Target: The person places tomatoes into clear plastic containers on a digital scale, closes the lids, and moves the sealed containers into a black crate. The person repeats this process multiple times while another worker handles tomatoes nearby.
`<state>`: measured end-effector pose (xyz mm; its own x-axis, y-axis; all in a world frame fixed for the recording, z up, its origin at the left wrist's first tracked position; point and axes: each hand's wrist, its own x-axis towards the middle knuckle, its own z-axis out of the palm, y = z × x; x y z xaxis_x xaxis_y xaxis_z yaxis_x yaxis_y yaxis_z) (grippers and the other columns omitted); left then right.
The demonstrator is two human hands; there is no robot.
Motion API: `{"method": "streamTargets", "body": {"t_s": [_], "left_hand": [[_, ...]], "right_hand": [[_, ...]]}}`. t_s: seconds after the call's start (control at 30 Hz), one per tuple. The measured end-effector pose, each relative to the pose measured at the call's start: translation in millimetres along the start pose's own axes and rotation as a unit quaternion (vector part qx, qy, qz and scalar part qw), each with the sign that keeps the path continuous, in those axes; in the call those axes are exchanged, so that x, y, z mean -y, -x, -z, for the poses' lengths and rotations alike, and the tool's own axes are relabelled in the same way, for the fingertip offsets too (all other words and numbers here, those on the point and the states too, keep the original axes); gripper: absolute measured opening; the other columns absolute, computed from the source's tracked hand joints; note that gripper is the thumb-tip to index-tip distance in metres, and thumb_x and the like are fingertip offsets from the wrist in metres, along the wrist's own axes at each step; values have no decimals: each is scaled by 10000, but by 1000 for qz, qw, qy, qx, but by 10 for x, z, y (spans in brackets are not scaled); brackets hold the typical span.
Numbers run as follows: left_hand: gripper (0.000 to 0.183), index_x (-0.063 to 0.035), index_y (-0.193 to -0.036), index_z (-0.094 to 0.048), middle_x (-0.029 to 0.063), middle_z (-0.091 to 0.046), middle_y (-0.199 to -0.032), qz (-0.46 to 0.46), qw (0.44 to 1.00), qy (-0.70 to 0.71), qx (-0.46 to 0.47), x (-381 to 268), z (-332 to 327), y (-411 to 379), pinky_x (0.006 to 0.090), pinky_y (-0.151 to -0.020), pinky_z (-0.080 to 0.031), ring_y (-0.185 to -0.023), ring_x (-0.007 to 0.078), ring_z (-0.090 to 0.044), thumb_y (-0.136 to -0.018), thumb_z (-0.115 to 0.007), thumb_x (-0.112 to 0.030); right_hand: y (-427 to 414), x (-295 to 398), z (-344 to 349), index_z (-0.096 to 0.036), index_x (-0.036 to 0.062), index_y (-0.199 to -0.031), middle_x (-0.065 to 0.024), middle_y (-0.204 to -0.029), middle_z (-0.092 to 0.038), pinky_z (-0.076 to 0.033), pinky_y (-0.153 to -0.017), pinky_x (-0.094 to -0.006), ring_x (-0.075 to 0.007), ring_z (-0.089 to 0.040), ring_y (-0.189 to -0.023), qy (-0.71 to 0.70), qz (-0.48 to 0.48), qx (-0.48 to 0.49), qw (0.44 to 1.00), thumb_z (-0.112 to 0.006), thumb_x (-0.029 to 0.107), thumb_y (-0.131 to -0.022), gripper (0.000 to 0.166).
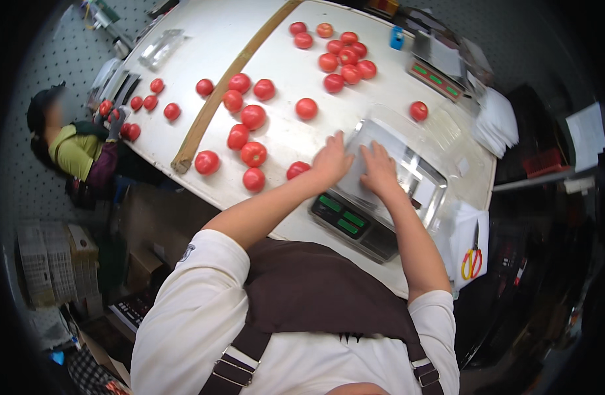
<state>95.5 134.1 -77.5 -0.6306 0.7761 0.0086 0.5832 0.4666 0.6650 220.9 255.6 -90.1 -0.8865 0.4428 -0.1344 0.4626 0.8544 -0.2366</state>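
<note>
Before me a digital scale (343,217) with green lit displays stands near the table edge. On its shiny metal pan (434,185) lies a clear plastic tray (381,114) with a white sheet (375,129) in it. My left hand (333,160) is over the tray's left side, thumb apart from the fingers. Beside it, my right hand (380,168) reaches over the sheet with spread fingers. Nothing shows in either hand; blur hides whether the fingertips touch the sheet. A red tomato (298,170) sits left of my left wrist, partly covered by the forearm.
Several tomatoes (253,117) lie along a wooden strip (223,89), others (348,56) farther back. A second scale (436,79) stands far right. Scissors (472,262) rest on white sheets (467,222). At left, a gloved person (78,148) handles tomatoes.
</note>
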Motion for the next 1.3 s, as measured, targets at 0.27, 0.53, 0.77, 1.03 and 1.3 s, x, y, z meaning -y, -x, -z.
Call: {"method": "streamTargets", "body": {"t_s": [0.27,0.53,0.77,1.03,1.3], "left_hand": [[549,-11,-1397,-397,299,-544,-1248,11,985,114,130,138,-205,175,513,-931,-488,-1115,467,-573,-902,-583,-158],[519,-50,-1235,-537,195,-553,-1186,-22,971,-88,-219,1661,892,192,471,-916,-464,-1091,370,-560,-820,-756,-273],[738,-75,-1356,-457,257,-428,-1330,295,951,-50,-79,2804,1196,-296,498,-1013,-457,-1187,481,-492,-755,-800,-331],[616,-115,-1379,-467,149,-591,-1253,333,868,356,-98,2714,1610,-112,366,-733,-609,-1020,256,-677,-855,-711,-328],[630,-132,-1437,-441,91,-555,-1356,162,688,650,279,670,1086,351,437,-967,-510,-1217,231,-580,-947,-567,-506]], "right_hand": [[158,66,-29,-441,149,-1444,-217,-1562,-291,-372,-1060,-633,-435,-297,-1431,1,-81,-4,997,-723,120,-725,773],[229,88,99,-509,65,-1377,-234,-1521,-358,-350,-1127,-492,-420,-358,-1395,-53,-86,-62,993,-646,70,-774,619],[372,156,277,-571,29,-1271,-216,-1414,-469,-362,-1114,-438,-387,-443,-1331,-150,-77,-213,962,-607,27,-840,432],[754,369,527,-615,2,-1166,-160,-1229,-612,-430,-1047,-382,-295,-578,-1202,-283,-109,-279,911,-572,-1,-860,310],[531,1140,636,-385,70,-1465,-233,-1477,-383,-371,-1134,-422,-406,-415,-1357,-325,97,-132,932,-879,216,-675,943]]}}
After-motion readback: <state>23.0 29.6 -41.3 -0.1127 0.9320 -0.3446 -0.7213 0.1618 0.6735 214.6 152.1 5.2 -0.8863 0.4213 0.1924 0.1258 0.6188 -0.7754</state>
